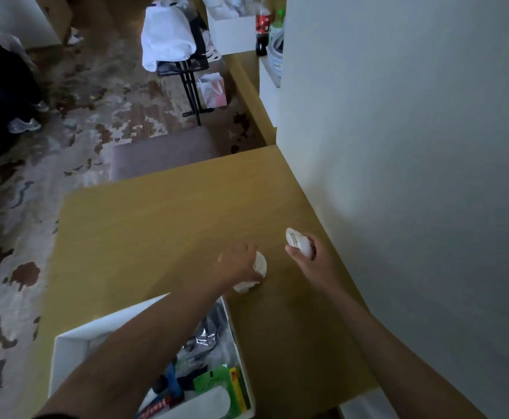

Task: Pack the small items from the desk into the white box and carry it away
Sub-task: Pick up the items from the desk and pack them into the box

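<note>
On the wooden desk (162, 225) my left hand (235, 266) reaches over a small white crumpled item (257, 269) that lies on the desktop, fingers curled around it. My right hand (306, 257) holds a second white rolled item (298, 241) a little above the desk, close to the wall. The white box (71, 346) stands at the near left corner of the desk, under my left forearm. It holds several things, among them a green packet (226, 385) and clear plastic wrapping (208, 337).
A white wall (413, 146) bounds the desk on the right. Beyond the desk stand a grey stool (162, 152), a black rack with a white bag (168, 34), a pink gift bag (212, 90) and bottles (262, 22). A person's legs (8, 86) stand at far left on patterned carpet.
</note>
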`<act>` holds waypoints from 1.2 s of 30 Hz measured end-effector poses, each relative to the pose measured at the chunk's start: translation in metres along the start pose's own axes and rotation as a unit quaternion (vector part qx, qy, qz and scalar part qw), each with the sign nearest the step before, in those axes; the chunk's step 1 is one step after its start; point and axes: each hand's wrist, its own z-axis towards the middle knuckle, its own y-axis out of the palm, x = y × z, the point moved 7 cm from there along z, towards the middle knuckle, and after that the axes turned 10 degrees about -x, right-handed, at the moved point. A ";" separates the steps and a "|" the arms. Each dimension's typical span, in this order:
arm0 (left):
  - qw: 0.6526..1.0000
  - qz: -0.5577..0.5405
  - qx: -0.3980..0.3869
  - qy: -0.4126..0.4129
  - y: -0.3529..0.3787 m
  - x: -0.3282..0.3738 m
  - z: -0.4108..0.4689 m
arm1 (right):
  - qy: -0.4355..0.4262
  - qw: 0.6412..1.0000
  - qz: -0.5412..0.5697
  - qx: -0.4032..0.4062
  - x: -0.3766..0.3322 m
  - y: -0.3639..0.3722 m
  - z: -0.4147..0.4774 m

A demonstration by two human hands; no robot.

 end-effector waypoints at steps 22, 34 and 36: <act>0.830 -0.516 0.213 -0.018 -0.052 -0.110 -0.046 | -0.038 0.987 0.114 -0.110 -0.055 0.077 0.051; 0.717 -0.590 0.371 0.004 -0.007 -0.191 -0.240 | -0.166 0.912 0.062 -0.370 -0.143 0.210 -0.026; 0.716 -0.574 0.398 0.008 0.002 -0.202 -0.267 | -0.201 0.892 0.026 -0.403 -0.149 0.228 -0.049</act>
